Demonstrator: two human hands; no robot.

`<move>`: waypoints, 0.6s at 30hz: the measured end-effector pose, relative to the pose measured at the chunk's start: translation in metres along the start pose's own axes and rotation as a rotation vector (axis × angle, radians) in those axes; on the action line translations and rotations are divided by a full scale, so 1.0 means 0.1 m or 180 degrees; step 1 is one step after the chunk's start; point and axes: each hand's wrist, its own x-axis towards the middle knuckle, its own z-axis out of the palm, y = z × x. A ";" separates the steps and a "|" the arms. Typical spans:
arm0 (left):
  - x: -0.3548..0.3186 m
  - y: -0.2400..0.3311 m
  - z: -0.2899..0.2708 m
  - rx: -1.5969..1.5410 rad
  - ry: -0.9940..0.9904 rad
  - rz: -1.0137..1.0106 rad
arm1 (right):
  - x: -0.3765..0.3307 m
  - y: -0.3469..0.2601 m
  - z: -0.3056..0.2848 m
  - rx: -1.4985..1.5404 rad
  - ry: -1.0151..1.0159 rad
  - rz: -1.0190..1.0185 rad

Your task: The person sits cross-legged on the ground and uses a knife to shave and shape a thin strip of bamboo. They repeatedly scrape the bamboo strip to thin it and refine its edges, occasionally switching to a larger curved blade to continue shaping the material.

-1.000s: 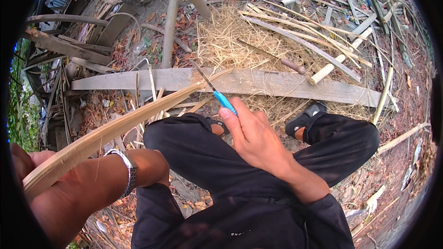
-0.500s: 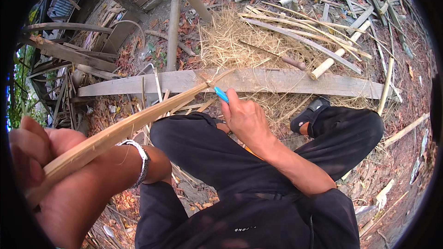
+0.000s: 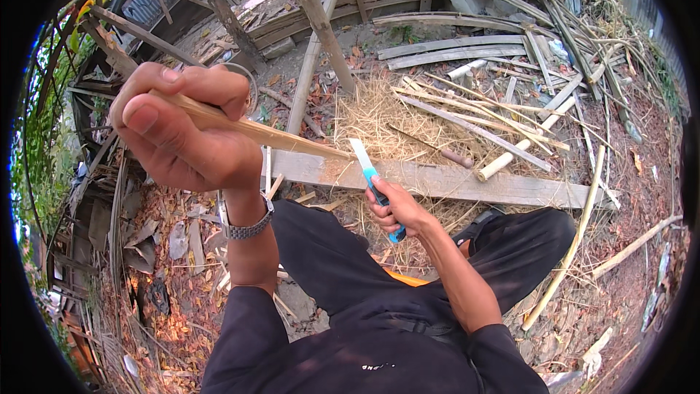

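My left hand (image 3: 182,128), raised on the left with a metal watch (image 3: 248,226) at its wrist, is closed around a pale wooden strip (image 3: 292,140). The strip slants down to the right, and its thin end lies over the long grey plank (image 3: 467,181) on the ground. My right hand (image 3: 401,208) grips a blue box cutter (image 3: 370,173), blade out and pointing up and away from me. Its blade is beside the strip's thin end; I cannot tell whether they touch.
Behind the plank, a long thin blade with a wooden handle (image 3: 456,157) lies on pale shavings (image 3: 372,113). Several split sticks (image 3: 503,120) and a round pole (image 3: 503,164) lie to its right. A slanting post (image 3: 321,22) stands at the back.
My left hand has moved up and right with the strip, turning its end toward the right. My right hand has lowered and turned, with the cutter now pointing upward. The view has shifted.
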 end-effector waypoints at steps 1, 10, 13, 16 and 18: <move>0.02 -0.04 0.03 -0.0037 0.0058 -0.0031 | 0.00 -0.04 -0.04 0.0159 0.0026 -0.0033; 0.09 -0.05 0.10 0.0426 0.0181 0.0124 | 0.12 -0.11 0.54 -0.3954 0.1960 -0.1800; 0.09 -0.04 0.09 0.0286 -0.0015 0.0160 | 0.25 -0.01 0.47 -0.4188 0.2243 -0.1841; 0.03 0.03 0.12 0.0158 0.0059 -0.0116 | 0.33 0.16 0.32 -0.4323 0.2532 -0.1988; -0.03 0.13 0.12 0.0211 0.0069 -0.0188 | 0.28 0.22 0.28 -0.4300 0.2505 -0.2060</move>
